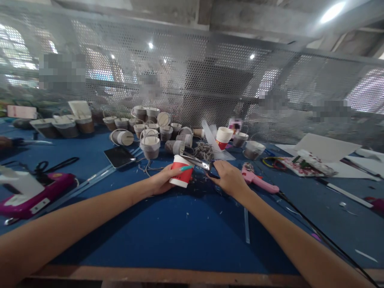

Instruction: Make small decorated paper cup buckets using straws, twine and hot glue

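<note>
A red and white paper cup [181,176] is gripped by my left hand [163,179], the thumb with its long teal nail lying across the side. The cup tilts a little above the blue table. In my right hand [229,176] is a pair of scissors [201,163], fingers closed round the handles. Their metal blades reach left to the cup's upper rim; I cannot tell whether they are cutting into it. Just behind lies a tangle of grey cord [204,151]. A pink glue gun [259,181] rests right of my right hand.
Several cord-wrapped cups with handles [150,147] crowd the back of the blue table [168,236]. A stack of paper cups [224,136] stands behind the scissors. A phone [120,157] and a purple power strip [39,196] lie left. White sheets [327,146] are at right; a perforated screen [216,76] rises behind.
</note>
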{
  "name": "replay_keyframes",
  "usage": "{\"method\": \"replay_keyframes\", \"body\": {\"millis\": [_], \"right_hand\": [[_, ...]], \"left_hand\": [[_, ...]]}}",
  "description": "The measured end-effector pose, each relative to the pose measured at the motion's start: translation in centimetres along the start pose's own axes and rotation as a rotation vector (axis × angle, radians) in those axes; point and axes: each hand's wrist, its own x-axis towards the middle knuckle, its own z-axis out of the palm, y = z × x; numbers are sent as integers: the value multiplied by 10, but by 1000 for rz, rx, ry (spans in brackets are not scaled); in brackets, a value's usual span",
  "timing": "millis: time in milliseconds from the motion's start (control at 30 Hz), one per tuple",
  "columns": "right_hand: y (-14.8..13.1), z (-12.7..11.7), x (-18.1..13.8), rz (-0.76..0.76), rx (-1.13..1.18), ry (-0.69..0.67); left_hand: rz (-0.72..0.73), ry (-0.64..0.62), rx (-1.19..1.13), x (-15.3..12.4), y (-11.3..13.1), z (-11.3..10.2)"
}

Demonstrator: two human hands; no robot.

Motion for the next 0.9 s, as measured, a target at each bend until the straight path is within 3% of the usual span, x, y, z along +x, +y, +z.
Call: {"method": "replay_keyframes", "body": {"millis": [200, 433, 633, 900], "right_hand": [[-3, -5, 2, 24, -63, -24], [-9, -13, 2, 56, 44, -110], [-7, -15, 2, 12, -58, -24], [-10, -16, 3, -18, -32, 7]], "left_hand": [[1, 46, -1, 1, -1, 0], [13, 137, 43, 1, 1, 7], [78, 43, 60, 1, -2, 8], [96, 16, 107, -1, -3, 10]]}}
